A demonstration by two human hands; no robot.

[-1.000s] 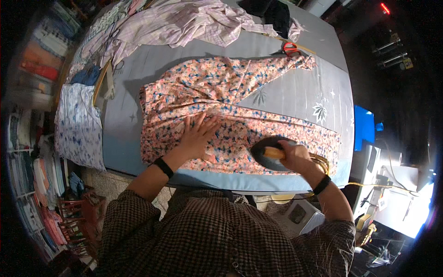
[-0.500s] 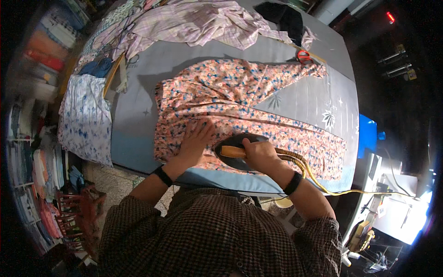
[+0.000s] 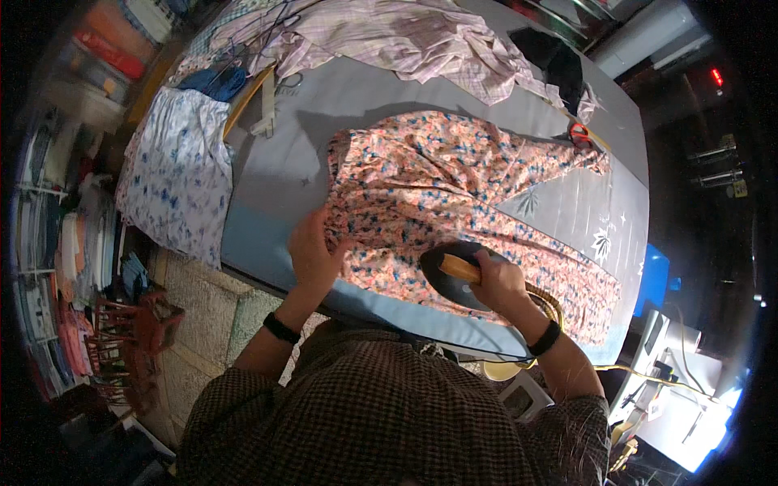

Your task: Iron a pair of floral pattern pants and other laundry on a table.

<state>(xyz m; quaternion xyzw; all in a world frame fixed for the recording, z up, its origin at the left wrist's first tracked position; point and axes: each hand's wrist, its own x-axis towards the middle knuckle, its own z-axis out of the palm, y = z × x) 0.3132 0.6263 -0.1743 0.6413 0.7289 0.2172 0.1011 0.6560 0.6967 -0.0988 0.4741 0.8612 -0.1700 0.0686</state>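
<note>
A pink-and-blue floral garment point(image 3: 429, 158) lies spread on the grey padded table point(image 3: 275, 182), its narrow part reaching toward the back right. My left hand point(image 3: 316, 255) is at the garment's lower left edge, fingers curled on the fabric. My right hand point(image 3: 502, 283) grips the tan handle of a dark iron point(image 3: 442, 287), which rests on the garment's lower part. A hose and yellow cord run from the iron to the right.
Plaid pale cloth point(image 3: 405, 40), a black cloth point(image 3: 551, 61) and red scissors point(image 3: 578, 131) lie toward the back. White-and-blue fabric point(image 3: 170, 162) hangs over the left edge. Red wooden stools point(image 3: 146, 324) stand below left. A blue object point(image 3: 656, 275) sits beyond the right edge.
The view has turned, shifting the table rightward. My left hand has gone from lying flat on the garment to its left edge, fingers now curled. The iron has moved left along the fabric.
</note>
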